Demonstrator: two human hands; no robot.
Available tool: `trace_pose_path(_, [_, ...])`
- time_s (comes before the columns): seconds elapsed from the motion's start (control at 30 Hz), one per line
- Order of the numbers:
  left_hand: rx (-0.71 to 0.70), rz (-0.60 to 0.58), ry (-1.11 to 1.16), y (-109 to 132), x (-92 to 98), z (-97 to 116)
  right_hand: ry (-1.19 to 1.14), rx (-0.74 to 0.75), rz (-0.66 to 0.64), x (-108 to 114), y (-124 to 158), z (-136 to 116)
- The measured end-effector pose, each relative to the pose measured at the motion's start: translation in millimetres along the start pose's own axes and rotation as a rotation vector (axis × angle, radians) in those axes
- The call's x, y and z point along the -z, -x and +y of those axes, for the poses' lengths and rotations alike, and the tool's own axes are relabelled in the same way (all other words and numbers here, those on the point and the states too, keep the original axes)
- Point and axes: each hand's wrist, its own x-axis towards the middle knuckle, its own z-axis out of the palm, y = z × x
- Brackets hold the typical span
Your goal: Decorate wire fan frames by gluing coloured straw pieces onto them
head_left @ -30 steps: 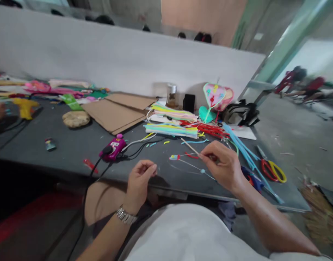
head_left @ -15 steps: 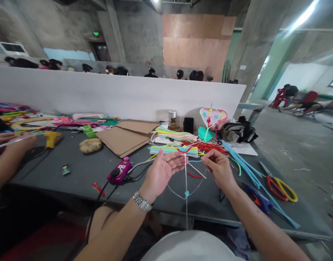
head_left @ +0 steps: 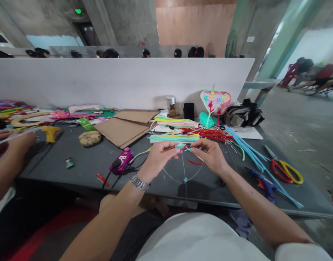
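Observation:
My left hand [head_left: 159,156] pinches a small red, blue and yellow craft piece [head_left: 180,146] between thumb and fingers, above the dark table. From it hangs a thin wire frame, with a curved wire and a straight one meeting at a small blue knot [head_left: 185,179]. Close beside it, my right hand [head_left: 211,154] is closed with thumb and fingertips on a thin pale strand [head_left: 193,149] that reaches toward the piece. A short red pipe cleaner [head_left: 195,162] lies on the table just behind the frame.
Bundles of pastel pipe cleaners [head_left: 173,138] and red ones [head_left: 217,134] lie behind my hands. To the right are blue pipe cleaners [head_left: 245,148], a blue glue gun [head_left: 266,186] and scissors [head_left: 284,168]. Leftward sit a purple power strip [head_left: 121,161], cardboard [head_left: 123,130] and another person's hand [head_left: 21,143].
My left hand has turned from open-palmed to pinching the coloured piece. My right hand has moved left, close to it. The view has tilted downward.

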Motion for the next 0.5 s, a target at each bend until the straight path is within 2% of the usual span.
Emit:
trace_pose_path(0.17, [-0.001, -0.004, -0.066, 3.4, -2.6, 6.0, 0.004, 0.022, -0.071, -6.3, -8.7, -7.9])
trace_pose_path(0.37, [0.008, -0.004, -0.1, 4.5, -3.7, 3.0, 0.001, 0.001, -0.157, -5.4, -9.4, -7.7])
trace_pose_path(0.5, [0.008, -0.001, -0.145, 3.2, -7.1, 1.9, -0.06, -0.06, -0.238, -7.2, -10.1, -6.4])
